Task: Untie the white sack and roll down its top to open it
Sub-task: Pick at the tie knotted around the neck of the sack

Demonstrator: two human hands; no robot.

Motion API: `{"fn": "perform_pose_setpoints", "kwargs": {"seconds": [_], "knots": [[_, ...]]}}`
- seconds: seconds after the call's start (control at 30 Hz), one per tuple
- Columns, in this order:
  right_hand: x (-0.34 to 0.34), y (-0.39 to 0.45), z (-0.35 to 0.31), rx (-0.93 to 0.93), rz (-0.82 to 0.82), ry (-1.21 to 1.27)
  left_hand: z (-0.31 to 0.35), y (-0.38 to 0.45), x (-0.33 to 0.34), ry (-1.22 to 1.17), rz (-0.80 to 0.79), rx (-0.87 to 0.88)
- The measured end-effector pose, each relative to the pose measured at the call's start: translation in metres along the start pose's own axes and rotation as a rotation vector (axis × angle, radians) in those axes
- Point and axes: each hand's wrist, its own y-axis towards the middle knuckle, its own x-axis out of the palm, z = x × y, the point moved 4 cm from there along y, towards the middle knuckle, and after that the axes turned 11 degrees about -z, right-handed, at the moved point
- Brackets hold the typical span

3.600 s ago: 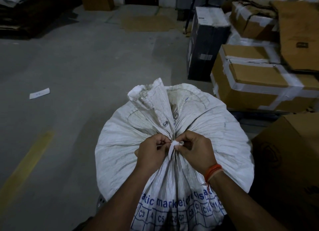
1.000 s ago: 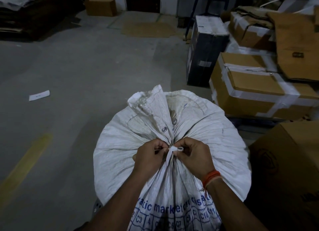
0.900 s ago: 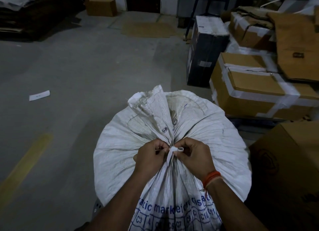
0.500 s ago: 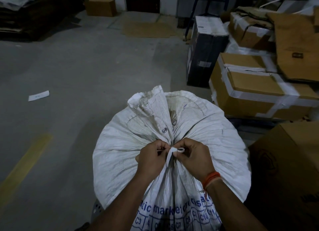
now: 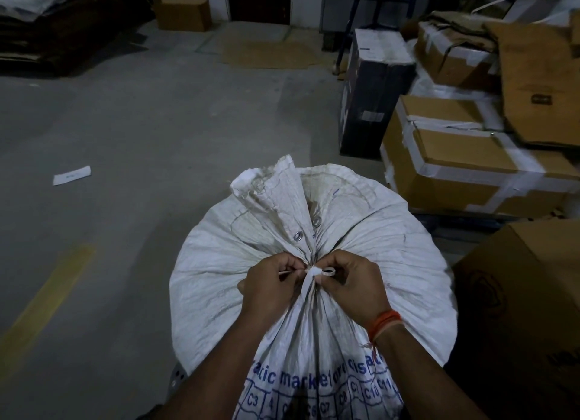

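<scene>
Your left hand [image 5: 270, 289] and right hand [image 5: 353, 286] meet knuckle to knuckle, fingertips pinched closed; both forearms reach forward.

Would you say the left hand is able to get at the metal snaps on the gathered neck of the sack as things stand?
Probably yes. The two snaps sit exposed on the sack's neck just beyond the left hand, with nothing covering them. But that hand is pinching the white tie, so it would have to let go first.

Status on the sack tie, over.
Left hand and right hand both pinching the white tie strip at the neck. Woven white plastic sack tied, top not rolled. Nothing blocking the hands.
</scene>
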Motion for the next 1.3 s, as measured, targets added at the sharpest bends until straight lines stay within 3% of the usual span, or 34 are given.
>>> {"fn": "perform_pose_setpoints", "kwargs": {"seconds": [0.43, 1.3], "knots": [[0.001, 0.001, 0.0, -0.002, -0.007, -0.004, 0.002, 0.001, 0.009, -0.117, -0.023, 0.004], [0.001, 0.0, 0.0, -0.012, -0.012, -0.041, 0.001, -0.001, 0.006, -0.084, -0.013, 0.021]]}}
